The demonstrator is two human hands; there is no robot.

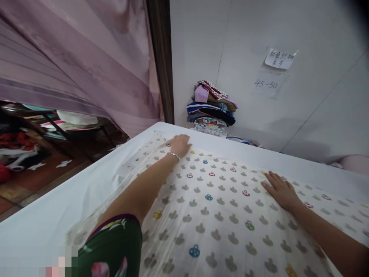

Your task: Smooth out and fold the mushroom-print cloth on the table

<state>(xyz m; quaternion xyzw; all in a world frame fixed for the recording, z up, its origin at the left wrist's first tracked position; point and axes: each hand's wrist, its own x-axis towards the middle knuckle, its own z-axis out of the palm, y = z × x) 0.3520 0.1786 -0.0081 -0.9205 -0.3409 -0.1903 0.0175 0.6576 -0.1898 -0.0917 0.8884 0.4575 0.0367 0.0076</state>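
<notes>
A thin white cloth [219, 209] printed with grey and coloured mushroom shapes lies spread over a white-covered table. My left hand [179, 144], with a silver bangle at the wrist, rests on the cloth near its far left edge. Its thumb stands apart from the fingers, which are bent and partly out of sight. To the right, my right hand [280, 190] lies palm down on the cloth near the far edge, fingers stretched out. Soft creases run through the cloth along its left side, beneath my left forearm.
A stack of folded fabrics [211, 107] stands past the table's far edge, against a white wall with a handwritten paper note [279, 59]. A pink curtain [115, 57] hangs at the left beside a dark post [160, 57]. The white table [37, 227] has its left edge exposed.
</notes>
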